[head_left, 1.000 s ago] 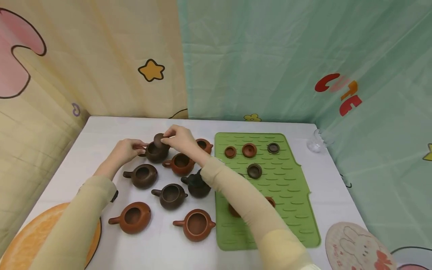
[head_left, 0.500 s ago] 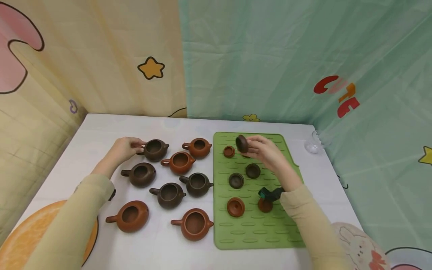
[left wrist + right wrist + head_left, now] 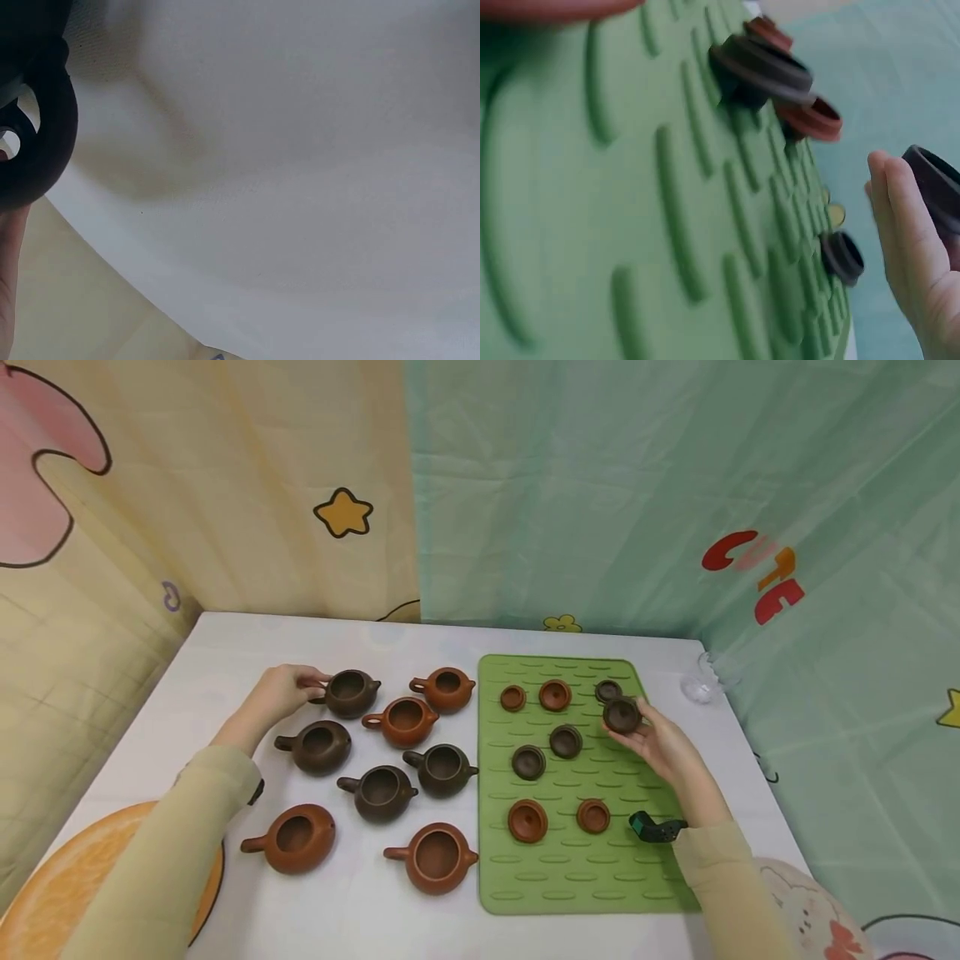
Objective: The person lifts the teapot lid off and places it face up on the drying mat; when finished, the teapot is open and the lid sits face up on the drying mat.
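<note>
With its fingers at the handle, my left hand (image 3: 276,703) pinches a dark brown teapot (image 3: 352,707) at the back left of the table. The left wrist view shows dark looped shapes at its left edge and only a sliver of that hand. Over the right side of the green mat (image 3: 555,877), my right hand (image 3: 667,750) holds a dark brown teapot lid (image 3: 622,715), its inner side facing up. In the right wrist view the lid (image 3: 934,187) is partly cut off and appears raised above the mat. Several other lids, reddish and dark, lie upside down there.
Several lidless teapots, among them a reddish one (image 3: 435,858) and a dark one (image 3: 381,795), stand left of the mat. A clear object (image 3: 699,683) sits at the back right. An orange-slice mat (image 3: 105,860) and a bunny-print round mat (image 3: 813,914) lie at the front corners.
My right hand has lifted the dark lid off the teapot, carried it right across the mat and tilted its inner side up. My left hand stays at the teapot's handle.
</note>
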`<state>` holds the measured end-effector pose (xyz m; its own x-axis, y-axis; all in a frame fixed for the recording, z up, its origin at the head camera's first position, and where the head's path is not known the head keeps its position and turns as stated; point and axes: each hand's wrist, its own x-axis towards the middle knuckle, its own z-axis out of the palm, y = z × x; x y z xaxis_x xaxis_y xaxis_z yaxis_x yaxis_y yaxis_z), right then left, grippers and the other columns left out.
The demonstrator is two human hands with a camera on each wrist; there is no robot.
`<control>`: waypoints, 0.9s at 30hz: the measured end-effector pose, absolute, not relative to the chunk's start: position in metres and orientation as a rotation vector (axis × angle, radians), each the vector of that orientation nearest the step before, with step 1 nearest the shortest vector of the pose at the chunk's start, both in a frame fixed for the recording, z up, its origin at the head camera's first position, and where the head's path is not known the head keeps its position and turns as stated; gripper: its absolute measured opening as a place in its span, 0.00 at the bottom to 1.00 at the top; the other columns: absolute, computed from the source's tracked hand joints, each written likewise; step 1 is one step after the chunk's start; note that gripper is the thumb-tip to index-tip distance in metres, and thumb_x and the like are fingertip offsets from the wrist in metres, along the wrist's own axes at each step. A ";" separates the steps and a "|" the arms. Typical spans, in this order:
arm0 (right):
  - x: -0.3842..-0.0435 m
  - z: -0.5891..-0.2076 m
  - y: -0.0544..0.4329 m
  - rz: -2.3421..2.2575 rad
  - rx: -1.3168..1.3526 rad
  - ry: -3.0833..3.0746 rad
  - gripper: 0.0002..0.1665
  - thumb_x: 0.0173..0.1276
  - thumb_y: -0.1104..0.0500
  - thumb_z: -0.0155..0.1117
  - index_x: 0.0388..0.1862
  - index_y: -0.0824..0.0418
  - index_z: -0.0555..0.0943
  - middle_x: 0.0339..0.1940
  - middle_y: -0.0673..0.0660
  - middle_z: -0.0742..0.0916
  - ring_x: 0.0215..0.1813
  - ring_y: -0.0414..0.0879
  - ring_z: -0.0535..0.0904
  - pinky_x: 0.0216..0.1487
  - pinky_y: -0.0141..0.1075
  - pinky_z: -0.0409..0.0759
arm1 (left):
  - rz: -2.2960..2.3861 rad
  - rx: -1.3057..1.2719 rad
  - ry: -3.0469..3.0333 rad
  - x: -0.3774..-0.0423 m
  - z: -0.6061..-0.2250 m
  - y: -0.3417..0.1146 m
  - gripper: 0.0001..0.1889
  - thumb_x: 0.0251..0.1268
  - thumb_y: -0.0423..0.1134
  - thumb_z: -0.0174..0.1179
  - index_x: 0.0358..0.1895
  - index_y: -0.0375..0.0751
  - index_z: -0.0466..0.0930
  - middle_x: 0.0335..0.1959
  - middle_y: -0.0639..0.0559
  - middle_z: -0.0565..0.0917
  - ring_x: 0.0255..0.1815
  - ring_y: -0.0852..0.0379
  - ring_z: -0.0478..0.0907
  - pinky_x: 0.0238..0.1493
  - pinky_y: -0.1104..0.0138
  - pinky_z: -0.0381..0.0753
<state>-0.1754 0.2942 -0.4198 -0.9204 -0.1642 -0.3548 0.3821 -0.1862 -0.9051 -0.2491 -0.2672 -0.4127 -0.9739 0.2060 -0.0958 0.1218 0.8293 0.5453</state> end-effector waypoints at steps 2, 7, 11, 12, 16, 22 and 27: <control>-0.174 -0.429 0.299 -2.073 0.259 1.861 0.47 0.80 0.45 0.44 0.79 0.69 0.36 0.69 0.73 0.69 0.49 0.38 0.84 0.58 0.30 0.79 | 0.839 0.258 2.860 -0.249 -0.413 -0.267 0.15 0.67 0.32 0.61 0.54 0.31 0.81 0.44 0.35 0.87 0.46 0.38 0.82 0.52 0.47 0.75; -0.174 -0.436 0.300 -1.738 0.361 2.224 0.44 0.79 0.44 0.45 0.79 0.70 0.46 0.78 0.74 0.53 0.65 0.56 0.76 0.58 0.32 0.80 | 0.828 0.244 2.869 -0.248 -0.414 -0.269 0.14 0.68 0.32 0.60 0.54 0.31 0.81 0.44 0.35 0.87 0.46 0.38 0.82 0.52 0.46 0.74; -0.175 -0.431 0.294 -1.471 0.426 2.418 0.42 0.78 0.43 0.48 0.77 0.70 0.55 0.76 0.74 0.60 0.64 0.61 0.75 0.59 0.39 0.80 | 0.840 0.232 2.872 -0.247 -0.413 -0.269 0.14 0.68 0.32 0.60 0.55 0.32 0.81 0.44 0.35 0.87 0.45 0.39 0.83 0.52 0.46 0.74; -0.176 -0.430 0.293 -1.432 0.435 2.442 0.41 0.78 0.44 0.49 0.76 0.70 0.57 0.75 0.74 0.62 0.62 0.61 0.77 0.59 0.40 0.80 | 0.844 0.230 2.871 -0.247 -0.414 -0.269 0.15 0.68 0.32 0.60 0.55 0.32 0.81 0.44 0.35 0.87 0.45 0.39 0.83 0.52 0.47 0.75; -0.177 -0.429 0.292 -1.381 0.432 2.463 0.37 0.78 0.49 0.52 0.75 0.71 0.59 0.74 0.74 0.64 0.59 0.59 0.80 0.61 0.44 0.79 | 0.850 0.221 2.867 -0.247 -0.415 -0.269 0.15 0.68 0.32 0.60 0.55 0.32 0.81 0.45 0.35 0.87 0.45 0.40 0.83 0.50 0.49 0.76; -0.176 -0.433 0.293 -1.371 0.408 2.461 0.36 0.78 0.51 0.52 0.75 0.71 0.60 0.74 0.74 0.65 0.62 0.61 0.79 0.60 0.42 0.79 | 0.850 0.219 2.867 -0.246 -0.416 -0.272 0.16 0.68 0.32 0.61 0.56 0.33 0.81 0.45 0.35 0.87 0.45 0.40 0.83 0.52 0.48 0.75; -0.177 -0.437 0.292 -1.355 0.385 2.473 0.38 0.77 0.48 0.52 0.75 0.72 0.60 0.73 0.74 0.65 0.64 0.63 0.77 0.61 0.44 0.78 | 0.851 0.229 2.853 -0.243 -0.415 -0.276 0.16 0.69 0.34 0.61 0.57 0.32 0.80 0.47 0.34 0.86 0.48 0.38 0.82 0.54 0.45 0.74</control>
<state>-0.1773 0.2923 -0.4366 -0.9209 0.0913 -0.3790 0.3685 0.5207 -0.7701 -0.2434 -0.2763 -0.4151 -0.9762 0.1899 -0.1051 0.1014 0.8269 0.5531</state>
